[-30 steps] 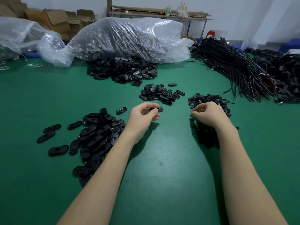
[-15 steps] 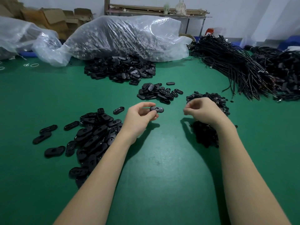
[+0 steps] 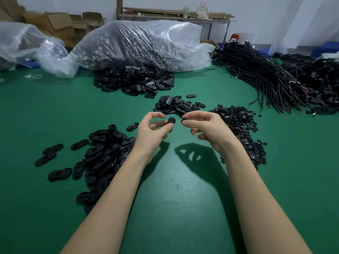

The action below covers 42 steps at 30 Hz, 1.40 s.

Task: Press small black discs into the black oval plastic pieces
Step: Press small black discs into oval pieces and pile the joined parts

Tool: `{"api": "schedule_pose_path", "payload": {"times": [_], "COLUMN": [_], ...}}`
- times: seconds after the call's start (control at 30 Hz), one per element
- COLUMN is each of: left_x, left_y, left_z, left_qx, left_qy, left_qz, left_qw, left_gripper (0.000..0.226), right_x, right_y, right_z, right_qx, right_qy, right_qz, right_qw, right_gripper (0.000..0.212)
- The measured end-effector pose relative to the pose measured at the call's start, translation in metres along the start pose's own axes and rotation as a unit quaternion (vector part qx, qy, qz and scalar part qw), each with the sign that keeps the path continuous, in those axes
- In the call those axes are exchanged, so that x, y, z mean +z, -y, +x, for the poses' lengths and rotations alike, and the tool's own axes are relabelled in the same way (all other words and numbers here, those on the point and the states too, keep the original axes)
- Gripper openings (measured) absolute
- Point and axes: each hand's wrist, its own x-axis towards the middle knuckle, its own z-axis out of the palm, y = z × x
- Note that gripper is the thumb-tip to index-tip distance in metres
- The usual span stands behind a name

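We hold one oval piece (image 3: 171,122) above the green table (image 3: 176,189), pinched in our left hand (image 3: 149,132); our right hand (image 3: 205,125) pinches something small and dark at its fingertips — likely a disc. Both look light, stiff and slick — we judge gripping the oval's edges best, leaving its recess free.
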Motion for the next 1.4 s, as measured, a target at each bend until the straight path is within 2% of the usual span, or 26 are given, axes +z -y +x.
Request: {"api": "schedule_pose_path", "payload": {"times": [0.1, 0.23, 0.37, 0.57, 0.7, 1.13, 1.4], "left_x": [0.002, 0.003, 0.002, 0.001, 0.001, -0.001, -0.002], "left_y": [-0.002, -0.003, -0.003, -0.005, -0.006, -0.005, -0.002], "left_z": [-0.002, -0.002, -0.001, -0.003, -0.004, -0.004, -0.002], "left_qx": [-0.014, -0.025, -0.029, -0.026, -0.021, -0.012, -0.02], "left_qy": [0.004, 0.011, 0.02, 0.04, 0.052, 0.078, 0.082], "left_qz": [-0.041, -0.068, -0.058, -0.086, -0.091, -0.087, -0.079], "left_qw": [0.999, 0.997, 0.998, 0.995, 0.994, 0.993, 0.993], "left_gripper": [0.031, 0.013, 0.009, 0.008, 0.008, 0.013, 0.017], "right_x": [0.008, 0.013, 0.015, 0.016, 0.016, 0.017, 0.02], "right_y": [-0.003, -0.005, -0.003, 0.0, 0.0, -0.006, -0.008], "right_z": [-0.003, -0.004, -0.004, -0.003, -0.003, -0.001, -0.001], "right_qx": [0.024, 0.037, 0.026, 0.023, 0.024, 0.032, 0.036], "right_qy": [0.008, -0.013, -0.044, -0.063, -0.074, -0.067, -0.1], "right_qz": [0.019, 0.041, 0.024, 0.0, -0.002, 0.017, -0.018], "right_qw": [0.999, 0.998, 0.998, 0.998, 0.997, 0.997, 0.994], "right_gripper": [0.009, 0.01, 0.006, 0.01, 0.006, 0.005, 0.02]}}
